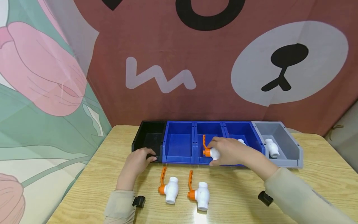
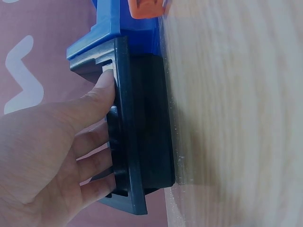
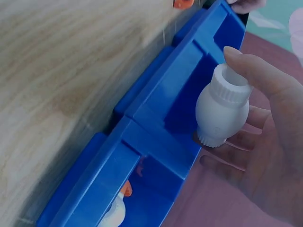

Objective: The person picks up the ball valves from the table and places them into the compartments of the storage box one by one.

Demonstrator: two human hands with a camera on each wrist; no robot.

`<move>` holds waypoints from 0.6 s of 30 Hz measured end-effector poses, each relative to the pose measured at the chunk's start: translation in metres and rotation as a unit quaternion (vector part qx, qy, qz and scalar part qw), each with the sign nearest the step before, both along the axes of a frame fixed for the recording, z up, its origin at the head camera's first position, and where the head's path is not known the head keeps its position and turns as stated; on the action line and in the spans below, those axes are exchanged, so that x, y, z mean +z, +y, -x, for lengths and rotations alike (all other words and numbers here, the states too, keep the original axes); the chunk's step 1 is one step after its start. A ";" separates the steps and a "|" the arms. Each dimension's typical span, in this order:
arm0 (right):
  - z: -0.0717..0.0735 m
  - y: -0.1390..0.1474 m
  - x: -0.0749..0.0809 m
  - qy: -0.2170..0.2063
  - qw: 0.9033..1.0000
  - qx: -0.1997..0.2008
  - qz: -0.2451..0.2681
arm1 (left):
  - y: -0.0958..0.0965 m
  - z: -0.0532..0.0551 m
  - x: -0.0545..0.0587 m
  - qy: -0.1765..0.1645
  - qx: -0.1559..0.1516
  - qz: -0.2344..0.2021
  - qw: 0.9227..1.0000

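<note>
In the right hand [image 1: 224,151], a white valve [image 1: 214,154] is pinched end to end between thumb and fingers, a hold that probably leaves its orange lever [image 1: 204,142] free. Below the grip lies the middle blue bin [image 1: 209,128], side walls flanking, open room behind. Left of the grip, the left hand [image 1: 139,161] rests on the front rim of the black bin [image 1: 152,133]; whether it clasps cannot be told.

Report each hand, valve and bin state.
Left hand, gripping black bin
Right hand, holding a ball valve
Held ball valve, over middle blue bin
Left table valve, lying
Right table valve, lying
Black bin, upright
Left blue bin, no valve visible
Middle blue bin, upright
Right blue bin, valve partly visible inside
Gray bin, white valve body inside
</note>
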State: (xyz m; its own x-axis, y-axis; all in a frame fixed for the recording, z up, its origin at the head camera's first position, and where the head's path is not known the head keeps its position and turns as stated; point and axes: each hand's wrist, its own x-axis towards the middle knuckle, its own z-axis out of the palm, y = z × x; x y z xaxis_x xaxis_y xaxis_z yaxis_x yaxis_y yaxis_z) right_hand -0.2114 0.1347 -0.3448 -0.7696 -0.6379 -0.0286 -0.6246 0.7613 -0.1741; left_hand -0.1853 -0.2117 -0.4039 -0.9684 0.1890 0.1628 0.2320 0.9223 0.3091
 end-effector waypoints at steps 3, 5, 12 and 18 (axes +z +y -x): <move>0.010 -0.001 0.001 -0.007 1.000 -0.011 0.000 | 0.000 0.000 0.000 0.000 0.001 0.002 1.000; 0.016 -0.002 0.001 -0.011 1.000 -0.016 0.002 | 0.000 0.001 0.000 -0.002 0.002 0.002 1.000; 0.030 -0.004 0.000 -0.031 0.999 -0.039 0.008 | 0.001 0.001 0.000 -0.003 -0.001 0.001 1.000; 0.040 -0.008 -0.001 -0.045 0.997 -0.052 0.018 | 0.001 0.000 0.000 -0.003 0.001 0.000 1.000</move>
State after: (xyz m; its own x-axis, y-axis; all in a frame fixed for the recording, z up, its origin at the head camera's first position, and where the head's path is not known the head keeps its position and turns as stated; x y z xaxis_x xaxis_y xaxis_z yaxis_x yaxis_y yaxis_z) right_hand -0.2518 0.1267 -0.3456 -0.8266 -0.5572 -0.0794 -0.5237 0.8132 -0.2538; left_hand -0.1856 -0.2105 -0.4034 -0.9696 0.1875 0.1574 0.2289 0.9224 0.3111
